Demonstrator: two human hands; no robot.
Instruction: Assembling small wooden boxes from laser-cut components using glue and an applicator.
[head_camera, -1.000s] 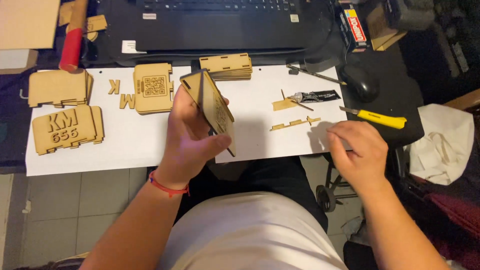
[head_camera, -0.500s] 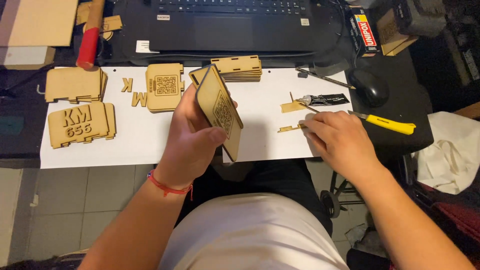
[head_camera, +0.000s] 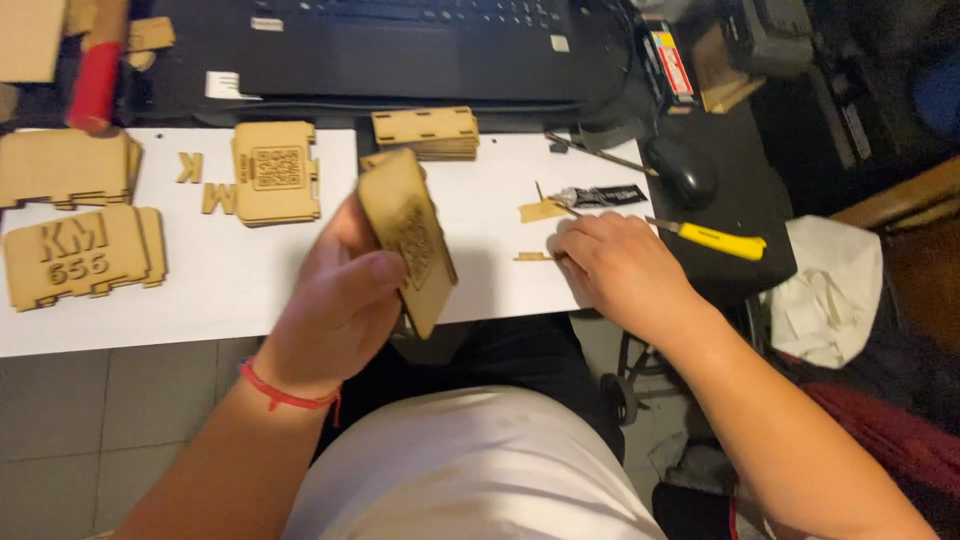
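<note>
- Fingers of the left hand (head_camera: 335, 310) clench the thin tan engraved wooden panel (head_camera: 408, 238) above the white tabletop (head_camera: 240, 290); held tilted, it could slip.
- Right hand (head_camera: 612, 268), loosely curled, presses a small wooden sliver (head_camera: 531, 257); that piece looks fragile and might snap.

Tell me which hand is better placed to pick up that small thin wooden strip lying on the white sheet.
Right. The right hand rests on the white sheet with its fingertips at the small wooden strip. The left hand is lifted off the sheet and full, gripping a wooden panel.
</note>
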